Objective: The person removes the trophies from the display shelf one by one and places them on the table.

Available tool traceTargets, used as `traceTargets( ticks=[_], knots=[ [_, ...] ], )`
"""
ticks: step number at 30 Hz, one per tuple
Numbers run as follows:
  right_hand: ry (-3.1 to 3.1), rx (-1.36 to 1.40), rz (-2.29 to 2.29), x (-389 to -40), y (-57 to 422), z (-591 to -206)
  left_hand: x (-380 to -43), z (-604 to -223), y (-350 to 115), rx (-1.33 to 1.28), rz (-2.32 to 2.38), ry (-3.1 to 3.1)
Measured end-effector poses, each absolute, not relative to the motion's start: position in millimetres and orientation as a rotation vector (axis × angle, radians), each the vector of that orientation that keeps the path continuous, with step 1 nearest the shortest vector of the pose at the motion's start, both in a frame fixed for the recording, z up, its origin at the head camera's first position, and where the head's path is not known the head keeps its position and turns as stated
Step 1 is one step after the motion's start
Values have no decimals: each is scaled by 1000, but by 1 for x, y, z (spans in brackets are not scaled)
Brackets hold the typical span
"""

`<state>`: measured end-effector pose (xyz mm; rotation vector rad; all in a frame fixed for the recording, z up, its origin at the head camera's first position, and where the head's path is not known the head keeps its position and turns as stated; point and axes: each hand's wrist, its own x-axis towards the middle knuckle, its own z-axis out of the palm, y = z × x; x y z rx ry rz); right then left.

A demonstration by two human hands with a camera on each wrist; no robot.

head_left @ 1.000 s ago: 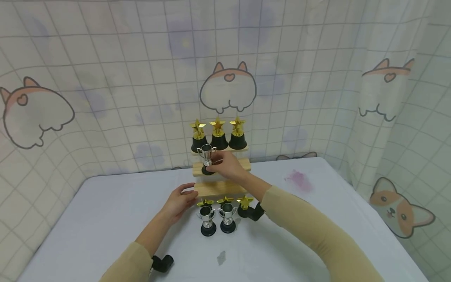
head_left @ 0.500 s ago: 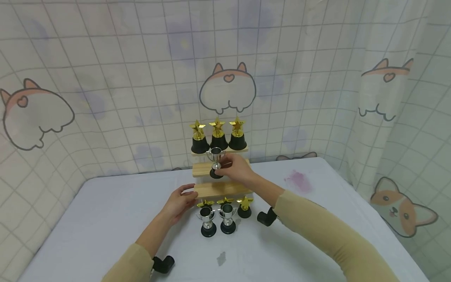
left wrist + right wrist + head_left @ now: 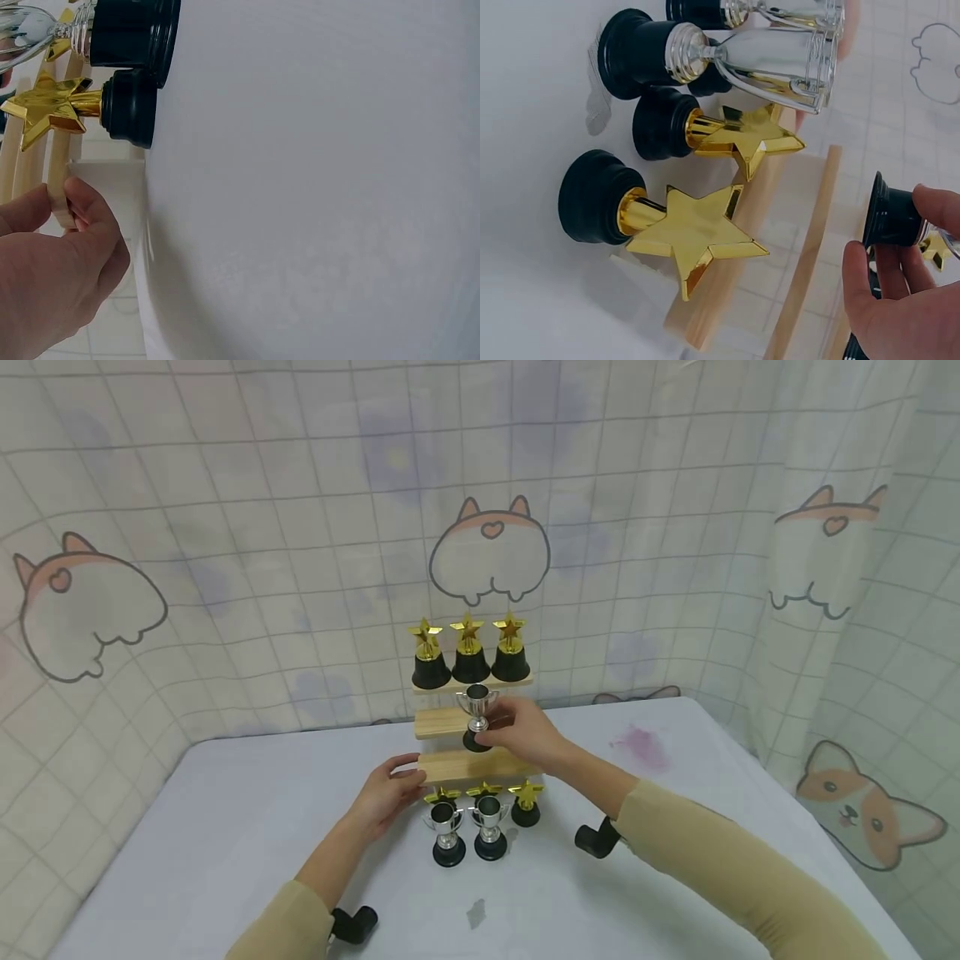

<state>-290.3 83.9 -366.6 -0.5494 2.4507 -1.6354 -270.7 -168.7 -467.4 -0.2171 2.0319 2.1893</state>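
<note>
My right hand (image 3: 531,735) grips a small silver trophy cup (image 3: 477,703) by its black base, upright in front of the tiered wooden stand's middle step (image 3: 438,722). In the right wrist view, the thumb and fingers surround that base (image 3: 894,217). My left hand (image 3: 386,797) pinches the left end of the stand's lowest step (image 3: 472,765) between thumb and fingers, plainly seen in the left wrist view on the wooden board (image 3: 61,169). On the top step stands a row of three gold star trophies (image 3: 470,652).
Two silver trophy cups (image 3: 489,827) stand on the white table (image 3: 285,827) before the stand. Behind and beside them are three smaller gold star trophies (image 3: 526,802). A patterned curtain (image 3: 300,568) hangs behind the table. Black wrist devices (image 3: 596,839) sit under both forearms.
My right hand has carried the silver trophy cup to the right and slightly down, from the middle step's left end towards its centre. The left hand keeps its hold on the lowest step.
</note>
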Motion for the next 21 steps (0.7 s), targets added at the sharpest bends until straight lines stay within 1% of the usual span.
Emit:
traceTargets(
  ticks=[5,21],
  knots=[
    [2430,-557,-1650,-282,91,-368,-270,-468,-169,-193,2212,2017],
    [2479,-444,-1627,-256,121,-369,-273,-469,-168,-236,2197,2018]
  ],
)
